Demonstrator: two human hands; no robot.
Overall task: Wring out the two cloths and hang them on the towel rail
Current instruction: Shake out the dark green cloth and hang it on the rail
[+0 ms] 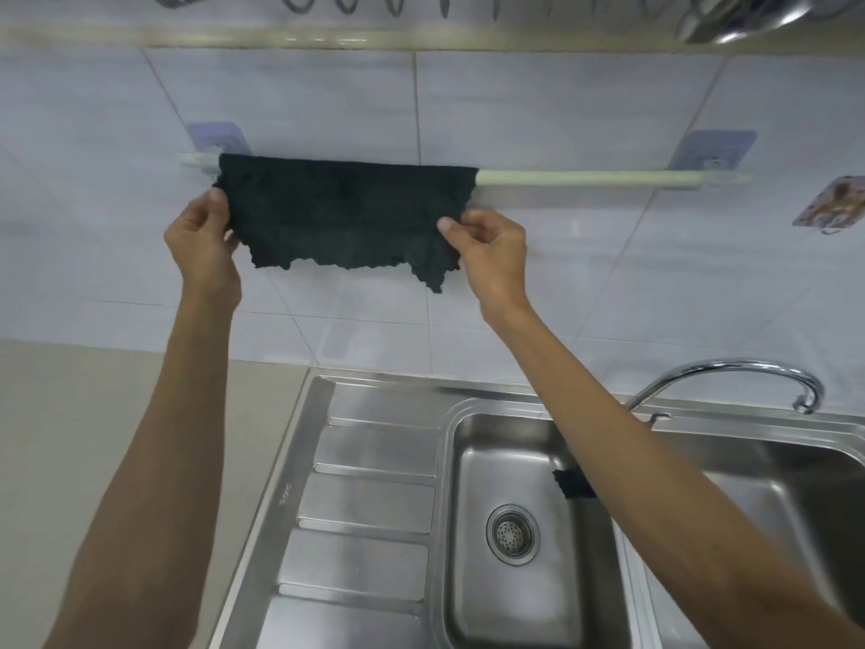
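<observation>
A dark green cloth [344,213] with a ragged lower edge hangs spread over the left half of the pale towel rail [585,178] on the tiled wall. My left hand [201,238] pinches the cloth's left edge between thumb and fingers. My right hand [489,248] pinches its right edge the same way. A second dark cloth [572,483] lies in the sink basin, mostly hidden behind my right forearm; only a small corner shows.
A steel sink [468,442] with a ribbed drainboard [370,498] and a drain strainer [511,534] lies below. A curved chrome tap [730,370] stands at the right. The beige counter [117,414] is at the left. A dish rack hangs along the top edge.
</observation>
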